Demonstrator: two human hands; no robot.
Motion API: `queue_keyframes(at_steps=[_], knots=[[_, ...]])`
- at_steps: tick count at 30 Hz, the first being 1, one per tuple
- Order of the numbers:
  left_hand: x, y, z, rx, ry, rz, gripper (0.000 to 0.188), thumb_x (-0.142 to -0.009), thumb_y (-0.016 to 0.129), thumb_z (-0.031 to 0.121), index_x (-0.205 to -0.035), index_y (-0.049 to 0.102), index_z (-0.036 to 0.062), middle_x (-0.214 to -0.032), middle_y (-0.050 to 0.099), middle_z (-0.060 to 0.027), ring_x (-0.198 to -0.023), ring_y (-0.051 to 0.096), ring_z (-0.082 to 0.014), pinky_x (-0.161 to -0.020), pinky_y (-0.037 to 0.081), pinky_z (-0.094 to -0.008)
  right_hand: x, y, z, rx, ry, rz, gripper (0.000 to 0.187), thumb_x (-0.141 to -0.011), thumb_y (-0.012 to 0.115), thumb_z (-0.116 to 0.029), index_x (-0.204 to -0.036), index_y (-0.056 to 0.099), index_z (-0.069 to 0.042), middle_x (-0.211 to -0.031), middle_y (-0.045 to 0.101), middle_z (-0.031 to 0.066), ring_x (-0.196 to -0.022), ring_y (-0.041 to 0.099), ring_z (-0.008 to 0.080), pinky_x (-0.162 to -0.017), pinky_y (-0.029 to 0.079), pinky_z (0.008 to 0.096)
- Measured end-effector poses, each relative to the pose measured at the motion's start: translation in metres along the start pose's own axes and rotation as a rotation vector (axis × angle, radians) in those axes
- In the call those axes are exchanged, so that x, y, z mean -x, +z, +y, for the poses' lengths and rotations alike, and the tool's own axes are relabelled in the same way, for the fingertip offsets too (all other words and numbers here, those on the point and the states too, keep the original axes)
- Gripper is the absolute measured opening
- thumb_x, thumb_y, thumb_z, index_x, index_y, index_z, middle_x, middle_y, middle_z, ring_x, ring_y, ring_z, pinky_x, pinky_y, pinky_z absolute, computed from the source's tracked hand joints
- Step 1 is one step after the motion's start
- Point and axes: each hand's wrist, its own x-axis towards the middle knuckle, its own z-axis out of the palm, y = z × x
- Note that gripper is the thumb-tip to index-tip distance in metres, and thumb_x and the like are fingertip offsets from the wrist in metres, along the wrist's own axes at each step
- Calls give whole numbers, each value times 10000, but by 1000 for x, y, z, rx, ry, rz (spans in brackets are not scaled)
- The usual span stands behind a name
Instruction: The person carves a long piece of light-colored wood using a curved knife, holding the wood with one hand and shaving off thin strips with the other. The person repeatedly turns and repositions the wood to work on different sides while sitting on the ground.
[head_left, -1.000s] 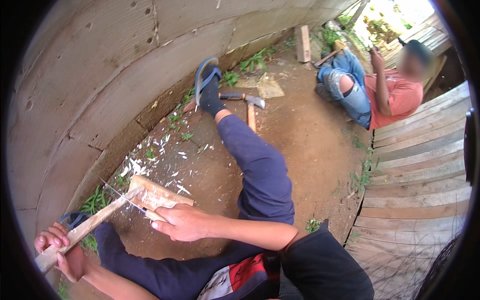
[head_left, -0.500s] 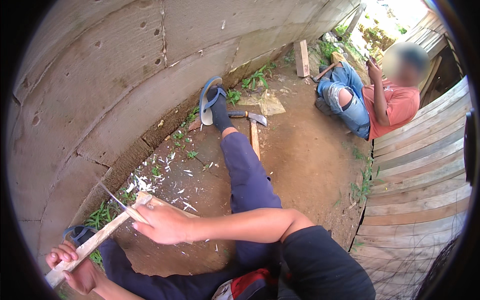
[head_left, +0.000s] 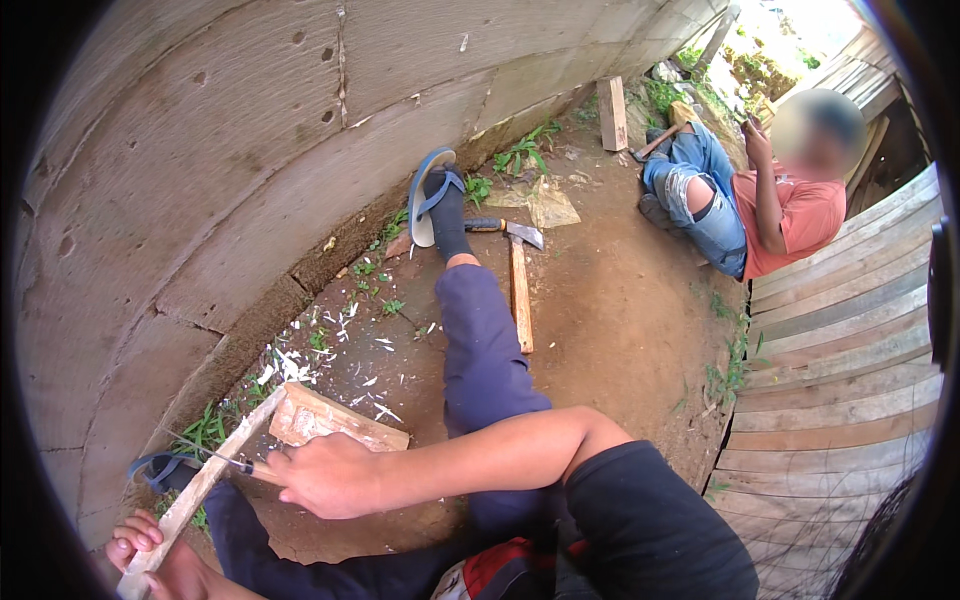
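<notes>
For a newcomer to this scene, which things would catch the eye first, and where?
Likely the knife in the right grip at lower left, crossing a pale wooden strip held by the left grip. White shavings stand out on the ground along the wall, and a person in a salmon shirt sits at upper right.

A grey-brown wall [head_left: 240, 170], pocked with small dark marks, is rising to the left of the right fingers [head_left: 285, 468] and running on beyond them. Bare brown earth [head_left: 620, 300] is spreading ahead and to their right, while green weeds [head_left: 520, 153] are growing along the wall's foot. Well right of the fingers, slatted wooden boarding [head_left: 830, 345] is bordering the earth, and bright daylight [head_left: 795, 30] is pouring in far beyond them.
</notes>
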Motion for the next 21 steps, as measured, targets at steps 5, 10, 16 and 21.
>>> queue_keyframes(at_steps=[5,10,16,21], knots=[[2,-4,2,-12,7,16,436,-805,638,281,-1128,482,34,-915,454,-71,-843,443,-193,-836,325,-356,-3,6,3,90,110,-63,290,-884,564,-218,-985,506,47,-746,639,207,-691,668,367,-580,523,477],[2,-6,4,-19,8,25,431,-804,639,278,-1124,482,37,-921,453,-71,-852,442,-195,-842,326,-358,0,6,9,71,30,93,298,-848,586,-192,-999,515,55,-722,645,186,-693,667,359,-575,523,460],[1,-3,2,-19,2,24,425,-804,640,274,-1120,482,39,-928,451,-71,-863,441,-199,-850,326,-362,14,2,10,95,90,-76,270,-884,544,-191,-991,504,54,-695,627,206,-695,656,384,-591,514,486],[2,4,-1,-14,-9,18,420,-803,640,271,-1117,482,41,-934,449,-71,-872,439,-201,-856,327,-364,24,9,9,-65,37,26,270,-898,527,-202,-1016,499,39,-743,630,213,-721,644,415,-634,515,501]])
